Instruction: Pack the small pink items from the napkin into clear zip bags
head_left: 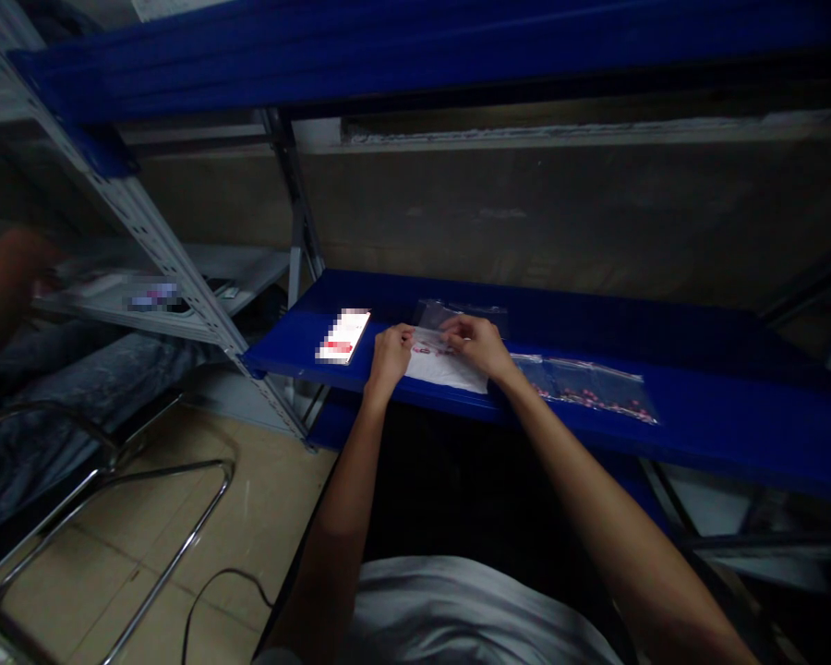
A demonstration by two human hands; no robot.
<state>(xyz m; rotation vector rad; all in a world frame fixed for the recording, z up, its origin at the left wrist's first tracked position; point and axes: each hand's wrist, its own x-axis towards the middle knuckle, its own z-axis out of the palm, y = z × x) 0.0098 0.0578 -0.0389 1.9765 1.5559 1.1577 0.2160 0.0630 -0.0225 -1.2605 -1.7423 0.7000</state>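
- Left hand (390,356): fingers curled at the white sheet's (444,371) upper left corner; I cannot tell whether they pinch.
- Right hand (481,344): fingers bent over the sheet, partly blocking my view; grip unclear.
- Sheet lies on blue shelf (727,388), between lit phone (348,334) and clear bags (599,388) holding pink pieces.

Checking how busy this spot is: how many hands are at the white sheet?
2: the left hand at the white sheet's upper left, the right hand at its upper right.
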